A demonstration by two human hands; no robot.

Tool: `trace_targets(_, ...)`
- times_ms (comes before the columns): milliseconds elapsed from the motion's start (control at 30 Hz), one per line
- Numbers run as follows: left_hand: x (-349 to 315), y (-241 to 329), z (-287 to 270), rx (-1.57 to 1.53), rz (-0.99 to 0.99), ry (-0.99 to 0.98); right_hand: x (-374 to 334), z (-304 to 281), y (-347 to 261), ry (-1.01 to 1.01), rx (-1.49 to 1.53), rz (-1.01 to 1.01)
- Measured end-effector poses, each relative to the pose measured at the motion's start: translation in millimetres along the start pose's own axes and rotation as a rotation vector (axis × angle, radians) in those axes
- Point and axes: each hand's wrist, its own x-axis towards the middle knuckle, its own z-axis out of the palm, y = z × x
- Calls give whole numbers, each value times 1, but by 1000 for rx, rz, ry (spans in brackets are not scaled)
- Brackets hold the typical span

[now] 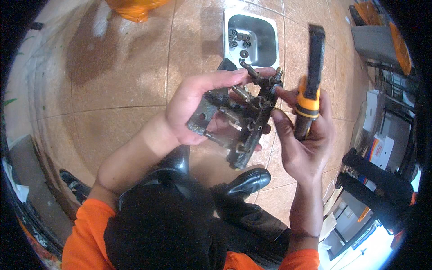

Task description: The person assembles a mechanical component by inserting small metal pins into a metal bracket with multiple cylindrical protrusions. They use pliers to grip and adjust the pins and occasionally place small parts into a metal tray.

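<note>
My left hand (191, 96) is wrapped round a dark, worn metal assembly, held tilted above the floor. It has a flat plate (200, 118) with a hole, several short rods, and a long bar (256, 128) with small fittings along it. One brass-coloured fitting (279, 72) sticks out at the bar's far end. In my right hand (310, 148) is a black and yellow work light (310, 96), its long flat black head pointing away from me. The right thumb and forefinger reach to the bar's right side; whether they press on it I cannot tell.
Beyond the assembly, a steel basin (265, 40) on the tiled floor (126, 81) holds several small round dark metal parts (243, 54). An orange plastic bag (137, 9) lies at the far edge. My black boots (252, 181) are below my hands. Shelving and boxes (381, 150) line the right side.
</note>
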Motion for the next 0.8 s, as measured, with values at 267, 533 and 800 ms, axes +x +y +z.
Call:
trace_targets(267, -6, 7, -2, 45, -38, -112, -7, -44, 26, -99, -441, -46)
trace_targets(533, -8, 13, 0, 61, -152, -102, 7, -65, 26, -168, -877, -387)
trace_targets(800, -6, 12, -15, 16, -344, -208, 22, -79, 32, -223, -961, -587)
